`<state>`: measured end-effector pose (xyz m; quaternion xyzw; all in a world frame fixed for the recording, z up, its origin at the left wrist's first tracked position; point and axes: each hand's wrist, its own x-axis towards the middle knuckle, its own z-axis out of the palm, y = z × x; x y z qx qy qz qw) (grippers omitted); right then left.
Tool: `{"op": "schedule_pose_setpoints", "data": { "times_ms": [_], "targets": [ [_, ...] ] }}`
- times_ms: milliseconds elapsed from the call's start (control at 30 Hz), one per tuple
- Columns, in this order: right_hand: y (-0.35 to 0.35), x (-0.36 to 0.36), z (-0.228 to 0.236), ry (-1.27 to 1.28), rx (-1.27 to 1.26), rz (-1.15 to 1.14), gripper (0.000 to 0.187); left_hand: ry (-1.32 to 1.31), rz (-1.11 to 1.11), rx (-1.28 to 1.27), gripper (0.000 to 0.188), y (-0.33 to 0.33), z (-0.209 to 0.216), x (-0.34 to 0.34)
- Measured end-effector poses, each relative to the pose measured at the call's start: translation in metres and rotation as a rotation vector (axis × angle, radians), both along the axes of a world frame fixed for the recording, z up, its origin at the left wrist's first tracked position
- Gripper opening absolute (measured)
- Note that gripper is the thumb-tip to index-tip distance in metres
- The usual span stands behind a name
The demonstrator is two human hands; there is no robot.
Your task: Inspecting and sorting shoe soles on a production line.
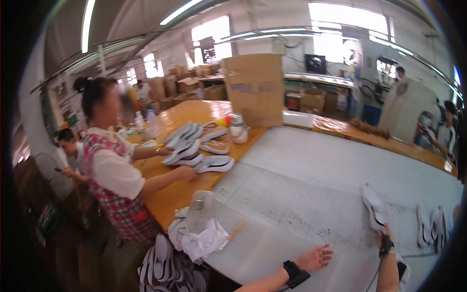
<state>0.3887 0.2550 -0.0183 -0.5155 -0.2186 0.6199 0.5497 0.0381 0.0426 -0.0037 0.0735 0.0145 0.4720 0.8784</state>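
My right hand [383, 234] grips the heel end of a white shoe sole [373, 207] with a dark line along its side, held over the white tabletop [292, 170]. Its fingers are partly hidden behind the sole. My left hand [316, 258] is above the table's near part, empty, with its fingers apart. Each of my wrists wears a black strapped device. To the right of the held sole, several more white soles [424, 226] stand in a row near the table's right side.
At left, a co-worker in a plaid apron [119, 209] handles a pile of soles [187, 141] on the orange table. White cloths [199, 241], a clear plastic container [200, 209] and stacked soles [163, 263] are at the near left edge. A tall cardboard box [255, 92] stands behind.
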Motion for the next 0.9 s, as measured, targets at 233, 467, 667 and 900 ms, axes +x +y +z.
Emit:
{"op": "schedule_pose_setpoints", "data": {
  "times_ms": [233, 467, 667, 900],
  "targets": [
    [-0.041, -0.098, 0.055, -0.014, -0.229, 0.236, 0.057, 0.137, 0.037, -0.079, 0.032, -0.008, 0.018, -0.013],
    [0.003, -0.086, -0.02, -0.42, -0.145, 0.173, 0.05, 0.235, 0.104, -0.136, 0.031, -0.011, 0.034, 0.0],
    [-0.064, -0.127, 0.046, 0.436, -0.312, 0.094, 0.035, 0.187, 0.098, -0.119, 0.031, -0.015, 0.026, -0.006],
    [-0.179, -0.13, 0.114, 0.746, -0.196, 0.584, 0.041, 0.222, 0.141, -0.078, 0.034, -0.015, 0.033, -0.007]
  ]
}}
